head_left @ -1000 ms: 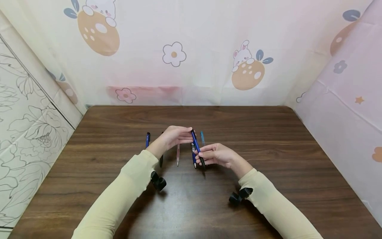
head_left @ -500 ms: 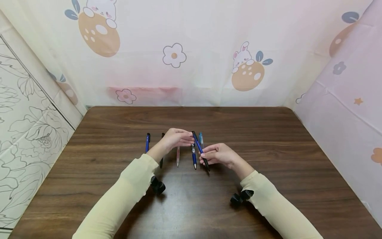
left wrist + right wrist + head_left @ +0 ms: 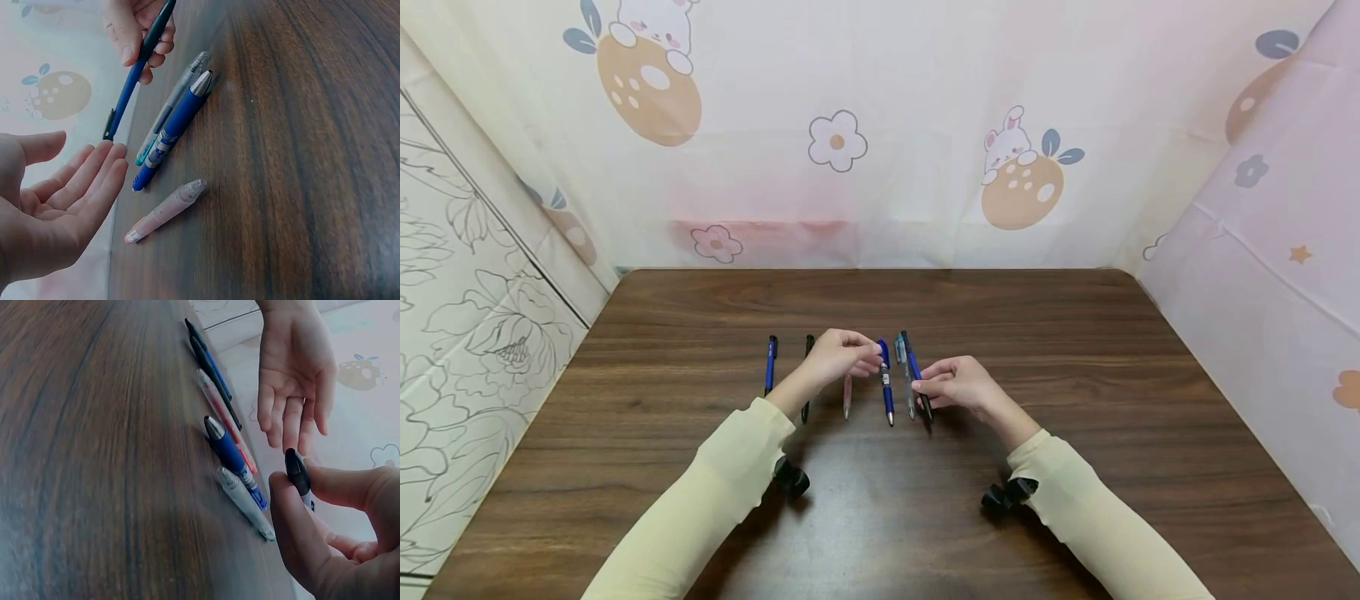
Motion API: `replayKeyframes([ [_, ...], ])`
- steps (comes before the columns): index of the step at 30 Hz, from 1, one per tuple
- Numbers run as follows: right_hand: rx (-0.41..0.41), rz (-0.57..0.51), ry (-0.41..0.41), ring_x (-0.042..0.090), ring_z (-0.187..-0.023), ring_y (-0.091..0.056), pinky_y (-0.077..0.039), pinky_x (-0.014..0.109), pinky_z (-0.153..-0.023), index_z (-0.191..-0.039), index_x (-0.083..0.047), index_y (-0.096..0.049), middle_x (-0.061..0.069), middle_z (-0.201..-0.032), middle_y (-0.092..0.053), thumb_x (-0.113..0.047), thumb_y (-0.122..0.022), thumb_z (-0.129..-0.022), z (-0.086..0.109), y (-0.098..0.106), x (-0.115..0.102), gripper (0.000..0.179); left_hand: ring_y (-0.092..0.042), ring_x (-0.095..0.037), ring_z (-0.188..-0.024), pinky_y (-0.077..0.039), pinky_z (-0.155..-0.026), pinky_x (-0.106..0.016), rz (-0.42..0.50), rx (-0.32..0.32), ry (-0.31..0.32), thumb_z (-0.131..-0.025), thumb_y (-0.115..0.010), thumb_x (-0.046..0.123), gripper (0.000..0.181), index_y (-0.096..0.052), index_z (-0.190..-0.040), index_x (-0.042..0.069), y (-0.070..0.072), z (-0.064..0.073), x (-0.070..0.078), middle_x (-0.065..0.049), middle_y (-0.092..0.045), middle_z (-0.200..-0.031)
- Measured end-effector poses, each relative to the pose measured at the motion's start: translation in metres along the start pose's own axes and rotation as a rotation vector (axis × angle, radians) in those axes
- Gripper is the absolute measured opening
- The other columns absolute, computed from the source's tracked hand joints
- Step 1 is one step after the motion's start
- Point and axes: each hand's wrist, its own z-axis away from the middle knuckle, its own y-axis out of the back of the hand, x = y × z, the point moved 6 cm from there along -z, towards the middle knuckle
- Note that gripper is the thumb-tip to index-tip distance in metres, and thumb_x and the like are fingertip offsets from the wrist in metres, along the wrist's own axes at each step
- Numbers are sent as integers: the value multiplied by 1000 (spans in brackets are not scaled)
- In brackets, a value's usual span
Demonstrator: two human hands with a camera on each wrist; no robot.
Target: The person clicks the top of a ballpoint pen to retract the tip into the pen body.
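My right hand (image 3: 957,385) pinches a blue pen with black ends (image 3: 913,364) between thumb and fingers, its clip end pointing away from me. Left of that pen lies a clear pen with a light-blue clip (image 3: 900,350), then a blue pen with a silver tip (image 3: 887,392). My left hand (image 3: 841,354) holds nothing; its fingers are loosely extended beside the blue silver-tipped pen. In the left wrist view its fingertips appear near the held pen's clip end (image 3: 110,128); contact cannot be told. A pink pen (image 3: 165,211) lies partly hidden under the left hand in the head view.
Further left on the brown wooden table (image 3: 880,517) lie a black pen (image 3: 806,411), partly covered by the left arm, and a dark blue pen (image 3: 771,364). Patterned cloth (image 3: 925,167) hangs behind the table's back edge.
The held pen has moved right, from above the blue silver-tipped pen to the right of the clear pen. My left fingers have come away from its upper end and shifted slightly left.
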Motion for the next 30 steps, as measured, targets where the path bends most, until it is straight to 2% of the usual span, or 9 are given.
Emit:
replayKeyframes([
  [6, 112, 113, 1, 10, -62, -69, -62, 31, -64, -99, 8, -66, 10, -80, -75, -14, -76, -82, 1, 9, 3, 29, -72, -27, -95, -60, -84, -35, -119, -10, -21, -96, -58, 20, 27, -65, -111, -2, -1, 6, 1, -19, -72, -106],
  [13, 266, 361, 35, 12, -56, -70, -54, 21, -53, -89, 0, -71, 12, -78, -76, -24, -80, -77, 3, 20, -1, 28, -72, -26, -96, -60, -84, -34, -175, -81, -39, -97, -57, 21, 31, -64, -115, -2, -6, 15, 4, -18, -72, -108],
  [22, 322, 544, 69, 8, -47, -63, -47, 22, -46, -82, 0, -70, 8, -64, -72, -24, -81, -77, 5, 21, -3, 26, -72, -29, -95, -60, -83, -36, -214, -89, -79, -97, -57, 20, 30, -66, -112, -4, -5, 23, 5, -20, -73, -104],
  [25, 335, 585, 83, 7, -46, -61, -49, 22, -49, -81, -1, -70, 7, -60, -70, -24, -81, -77, 5, 21, -6, 26, -71, -31, -96, -60, -83, -35, -218, -77, -92, -96, -57, 19, 30, -65, -112, -6, 2, 27, 3, -22, -72, -104],
  [30, 351, 661, 111, 6, -44, -57, -51, 24, -55, -78, -2, -70, 4, -55, -67, -25, -81, -76, 4, 20, -10, 26, -72, -29, -93, -60, -81, -35, -231, -25, -90, -96, -58, 18, 29, -65, -110, -6, 20, 37, -3, -22, -72, -102],
])
